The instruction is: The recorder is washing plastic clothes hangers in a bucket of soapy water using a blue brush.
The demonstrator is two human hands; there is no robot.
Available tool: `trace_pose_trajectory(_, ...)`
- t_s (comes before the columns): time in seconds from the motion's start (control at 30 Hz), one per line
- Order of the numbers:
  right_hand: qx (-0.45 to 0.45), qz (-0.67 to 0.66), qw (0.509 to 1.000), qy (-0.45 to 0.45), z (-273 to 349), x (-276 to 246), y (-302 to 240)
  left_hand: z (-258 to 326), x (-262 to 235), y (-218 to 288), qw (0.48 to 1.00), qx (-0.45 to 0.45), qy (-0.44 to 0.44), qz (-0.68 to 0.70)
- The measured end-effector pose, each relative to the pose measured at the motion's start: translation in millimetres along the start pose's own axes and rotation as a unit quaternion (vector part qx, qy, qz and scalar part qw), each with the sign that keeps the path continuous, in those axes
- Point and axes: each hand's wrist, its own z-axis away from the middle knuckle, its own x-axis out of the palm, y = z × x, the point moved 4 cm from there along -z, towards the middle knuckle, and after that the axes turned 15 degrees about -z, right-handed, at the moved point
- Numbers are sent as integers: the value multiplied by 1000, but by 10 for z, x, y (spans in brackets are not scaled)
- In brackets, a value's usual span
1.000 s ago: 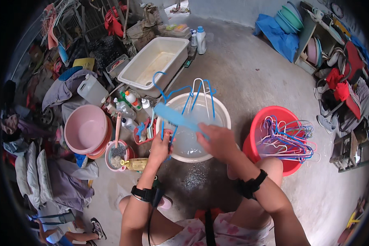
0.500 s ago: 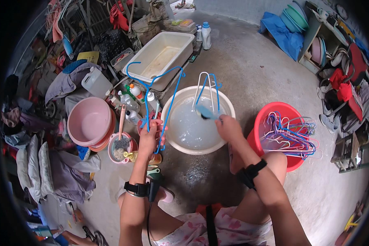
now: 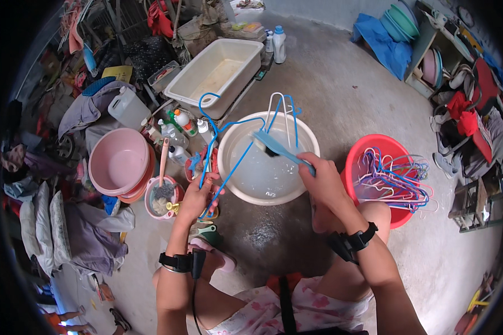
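Note:
My left hand (image 3: 200,195) is closed round the side of a blue clothes hanger (image 3: 209,146), which is tilted with its hook up. In my right hand (image 3: 321,180) is a light blue scrubbing brush (image 3: 285,153), gripped by its handle. The brush head, with pale and dark bristles, is at the hanger's right arm; whether it touches I cannot tell. Below them stands a cream basin (image 3: 224,167) of cloudy water. A white hanger (image 3: 272,106) and another blue hanger (image 3: 296,125) stick up from its far side.
A red tub (image 3: 352,167) piled with colourful hangers stands at the right. To the left are a pink basin (image 3: 119,162), a small pink bucket (image 3: 150,207) with brushes, and several bottles (image 3: 184,121). A cream rectangular tub (image 3: 246,56) lies beyond. A green-handled brush (image 3: 208,230) is near my foot.
The hanger in my left hand has turned and shifted right, over the basin's edge. My right hand has moved slightly right, and the brush now points up-left toward the hanger's arm.

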Motion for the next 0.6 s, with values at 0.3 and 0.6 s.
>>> trace_pose_trajectory(0.3, -84, 30, 996, 30, -326, 277, 281, 64, 155, 147, 999, 11, -44, 6)
trace_pose_trajectory(0.6, 109, 195, 974, -41, -479, 398, 855, 260, -330, 25, 996, -5, 57, 65)
